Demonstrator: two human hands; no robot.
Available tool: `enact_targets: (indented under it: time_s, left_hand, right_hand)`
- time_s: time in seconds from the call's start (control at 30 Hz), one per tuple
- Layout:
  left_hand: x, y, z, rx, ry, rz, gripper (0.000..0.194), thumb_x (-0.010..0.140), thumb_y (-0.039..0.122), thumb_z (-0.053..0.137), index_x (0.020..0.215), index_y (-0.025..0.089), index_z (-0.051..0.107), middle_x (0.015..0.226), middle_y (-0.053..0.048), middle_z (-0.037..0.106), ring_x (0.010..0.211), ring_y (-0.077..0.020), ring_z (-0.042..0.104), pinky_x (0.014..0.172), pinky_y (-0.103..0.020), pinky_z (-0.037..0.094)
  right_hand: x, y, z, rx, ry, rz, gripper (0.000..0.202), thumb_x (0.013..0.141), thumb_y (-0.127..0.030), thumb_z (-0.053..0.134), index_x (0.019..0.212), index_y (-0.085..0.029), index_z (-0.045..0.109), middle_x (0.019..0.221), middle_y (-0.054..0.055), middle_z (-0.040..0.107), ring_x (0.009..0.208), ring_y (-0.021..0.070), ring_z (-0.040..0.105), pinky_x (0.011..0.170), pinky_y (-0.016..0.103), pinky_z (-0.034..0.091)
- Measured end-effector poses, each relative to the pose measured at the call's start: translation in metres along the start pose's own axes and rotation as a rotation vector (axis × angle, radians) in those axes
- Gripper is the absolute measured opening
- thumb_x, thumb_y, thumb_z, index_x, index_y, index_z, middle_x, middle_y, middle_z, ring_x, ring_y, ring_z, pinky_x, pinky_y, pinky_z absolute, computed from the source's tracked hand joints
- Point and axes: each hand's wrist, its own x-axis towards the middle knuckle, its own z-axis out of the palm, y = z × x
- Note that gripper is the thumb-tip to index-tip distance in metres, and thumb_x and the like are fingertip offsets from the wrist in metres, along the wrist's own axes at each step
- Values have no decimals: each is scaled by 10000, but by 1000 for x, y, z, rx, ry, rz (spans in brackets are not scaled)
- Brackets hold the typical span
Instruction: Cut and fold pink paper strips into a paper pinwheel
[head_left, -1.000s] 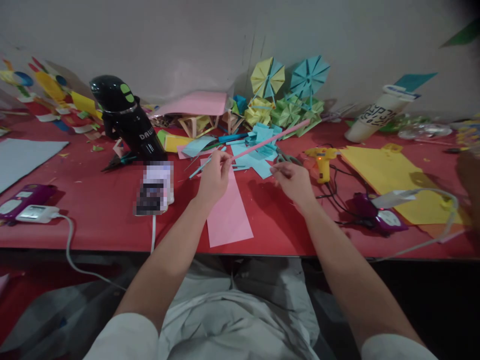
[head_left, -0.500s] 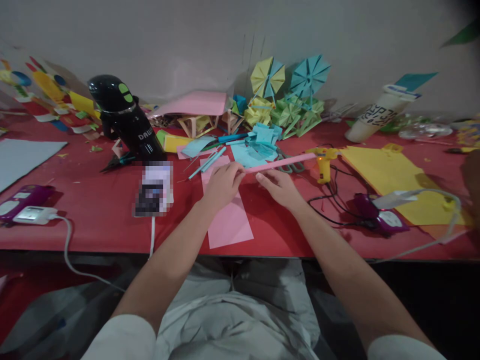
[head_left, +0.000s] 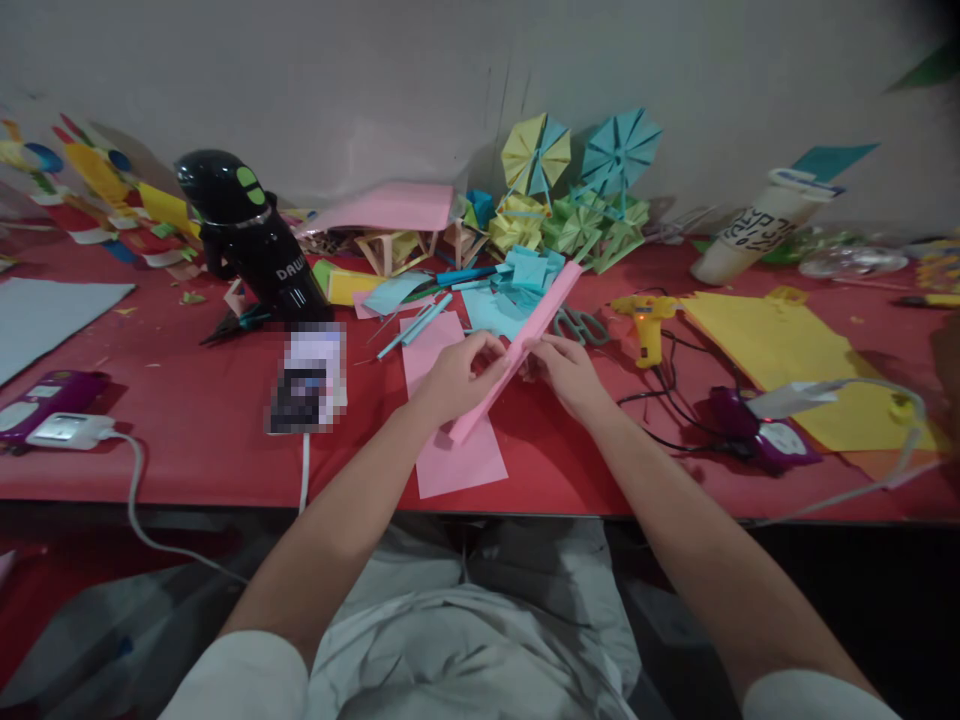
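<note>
A narrow folded strip of pink paper [head_left: 551, 303] slants up to the right between my two hands. My left hand [head_left: 461, 378] pinches it near its middle, thumb along the strip. On the other side, my right hand [head_left: 568, 372] grips the same strip with closed fingers, some of them hidden behind it. Beneath lies a flat pink sheet [head_left: 465, 465] on the red table [head_left: 555, 450]. Just beyond the right hand are grey-green scissors [head_left: 583, 326], partly covered by the strip. Blue paper pieces [head_left: 495, 312] lie behind the hands, with thin blue rolled paper sticks [head_left: 415, 326] to the left.
A yellow glue gun [head_left: 646, 325] with a black cord stands right of my hands, near yellow paper [head_left: 795, 365] and a purple power strip [head_left: 772, 435]. Left are a black bottle [head_left: 259, 240] and a blurred-out phone [head_left: 307, 378]. Paper umbrellas [head_left: 619, 150] stand by the wall.
The pink strip has turned from nearly level to a steep slant, its lower end now over the pink sheet. My hands have come closer together around its middle.
</note>
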Motion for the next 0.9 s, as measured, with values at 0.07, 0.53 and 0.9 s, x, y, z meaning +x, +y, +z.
enact_targets:
  time_s: [0.07,0.53,0.9]
  left_hand:
    - [1,-3,4,-108,25,-59,105,886,290,585,926,197,557,950,-44,668,854,-149,630,767,-294,491]
    - [4,2,3,-402,-40,-356,300,772,116,650,1029,190,516,691,45,578,634,-103,579,623,-261,461]
    - [2,14,0,-487,-167,-439,238,747,85,620,956,177,551,658,40,576,554,-93,550,541,-243,443]
  right_hand:
    - [0,0,1,-8,-31,10,382,772,-555,666,621,-211,602,559,-4,588,504,130,537,500,265,448]
    - [-8,-13,2,-10,-73,0,337,726,-510,732,637,-214,598,587,-18,579,546,124,512,555,276,442]
    - [-2,-7,-1,-56,56,-42,319,774,-523,679,700,-223,598,589,-28,543,515,124,484,522,279,421]
